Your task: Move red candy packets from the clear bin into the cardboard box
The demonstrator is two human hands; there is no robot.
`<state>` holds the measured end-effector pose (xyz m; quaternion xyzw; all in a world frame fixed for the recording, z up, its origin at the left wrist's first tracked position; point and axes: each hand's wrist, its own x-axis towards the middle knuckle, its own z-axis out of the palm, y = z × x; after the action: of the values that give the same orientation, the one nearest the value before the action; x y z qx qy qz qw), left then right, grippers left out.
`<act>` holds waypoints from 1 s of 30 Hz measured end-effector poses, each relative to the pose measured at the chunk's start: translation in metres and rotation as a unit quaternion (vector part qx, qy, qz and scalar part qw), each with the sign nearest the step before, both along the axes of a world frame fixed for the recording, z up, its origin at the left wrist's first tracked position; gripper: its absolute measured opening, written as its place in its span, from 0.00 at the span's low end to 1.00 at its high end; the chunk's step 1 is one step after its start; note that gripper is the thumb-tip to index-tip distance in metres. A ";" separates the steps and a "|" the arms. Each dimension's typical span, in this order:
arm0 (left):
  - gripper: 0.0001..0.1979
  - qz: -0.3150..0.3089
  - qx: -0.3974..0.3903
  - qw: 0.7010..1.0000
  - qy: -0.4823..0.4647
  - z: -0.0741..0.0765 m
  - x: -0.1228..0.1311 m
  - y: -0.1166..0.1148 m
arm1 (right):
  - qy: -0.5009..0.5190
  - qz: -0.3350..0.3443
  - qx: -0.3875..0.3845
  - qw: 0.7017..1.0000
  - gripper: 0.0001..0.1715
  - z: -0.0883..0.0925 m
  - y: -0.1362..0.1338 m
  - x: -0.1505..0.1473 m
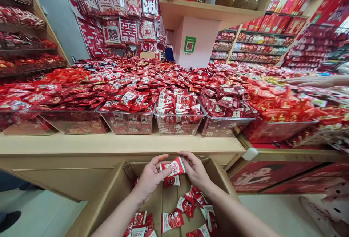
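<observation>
Above an open cardboard box (103, 200), a small red-and-white wrapped candy packet (176, 167) lies between my two hands. My left hand (151, 180) pinches it from the left, thumb flat across its front and forefinger stretched out behind. My right hand (196, 171) is at the packet's right end with its fingers curled round that edge; its thumb is partly hidden. Inside the box, several similar packets (172, 220) lie scattered on the bottom, more of them toward the right side. Another group of packets (141, 226) sits at the lower left, partly behind my left forearm.
A wooden counter (109, 144) carries clear plastic bins heaped with red packets, among them a bin of red-and-white packets (178, 120) straight ahead. A white pillar (197, 44) rises behind. Another person's arm (316, 81) reaches in at right. A plush toy (329, 204) sits lower right.
</observation>
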<state>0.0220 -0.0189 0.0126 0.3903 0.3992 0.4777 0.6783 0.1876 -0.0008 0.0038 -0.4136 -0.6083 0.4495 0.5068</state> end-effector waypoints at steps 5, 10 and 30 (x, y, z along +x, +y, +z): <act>0.23 0.036 0.012 0.999 0.023 0.000 0.001 0.001 | 0.082 0.085 -0.172 0.978 0.19 -0.001 -0.001 -0.007; 0.18 0.016 0.000 1.000 0.018 0.000 0.001 0.001 | 0.049 0.046 -0.140 0.988 0.19 0.000 -0.003 -0.013; 0.12 -0.037 0.068 0.989 0.124 -0.013 -0.004 0.005 | 0.088 0.111 -0.143 0.980 0.20 -0.005 0.000 -0.017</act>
<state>0.0182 -0.0136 0.0001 0.5060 0.4324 0.4262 0.6127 0.1708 -0.0012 -0.0015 -0.3705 -0.5329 0.6196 0.4413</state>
